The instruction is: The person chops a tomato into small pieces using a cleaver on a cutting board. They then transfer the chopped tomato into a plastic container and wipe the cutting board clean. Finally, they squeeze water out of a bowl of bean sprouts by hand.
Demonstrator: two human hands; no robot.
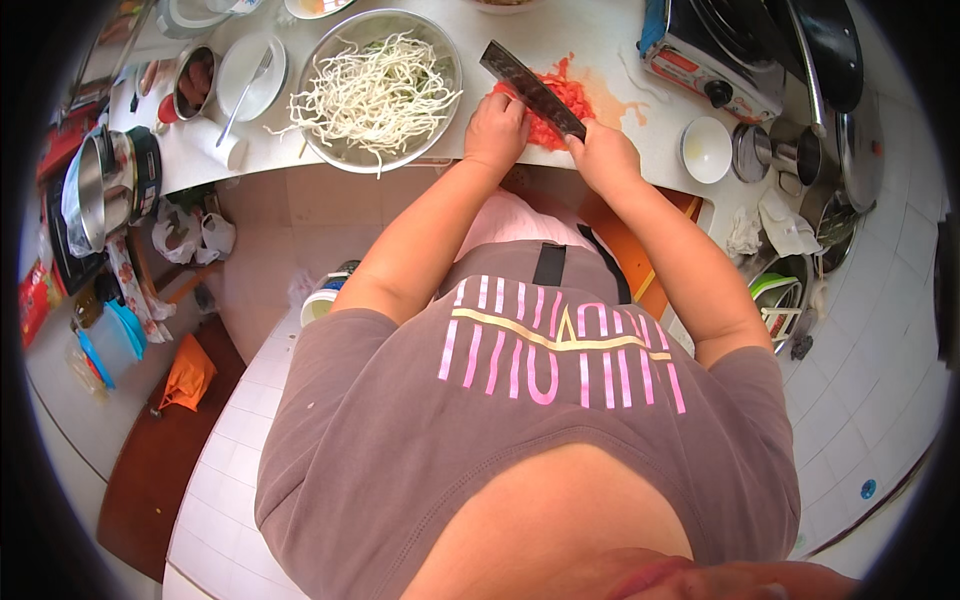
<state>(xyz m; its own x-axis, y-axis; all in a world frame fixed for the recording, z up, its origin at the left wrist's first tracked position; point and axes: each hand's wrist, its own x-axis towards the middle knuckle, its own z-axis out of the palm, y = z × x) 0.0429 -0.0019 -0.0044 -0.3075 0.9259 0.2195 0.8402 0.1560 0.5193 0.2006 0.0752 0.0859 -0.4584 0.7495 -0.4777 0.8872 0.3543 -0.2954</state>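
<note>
My right hand [606, 157] grips the handle end of a dark, wide-bladed cleaver [530, 88]. Its blade slants up to the left across a heap of chopped tomato [572, 95], red and wet, on the white counter. Fingers curled and pressed together, my left hand [497, 128] holds down red tomato at the left side of the blade; its fingertips are partly hidden. To the left of that hand stands a large metal bowl [452, 48] heaped with long white noodle-like strands [375, 95], some hanging over the rim.
A gas stove [712, 78] stands at the back right, with a white bowl [707, 150] in front of it. At the left are a plate [262, 92] with a fork [245, 95], a white cup [228, 152] and a metal pot [196, 82]. Tomato juice [625, 108] wets the counter.
</note>
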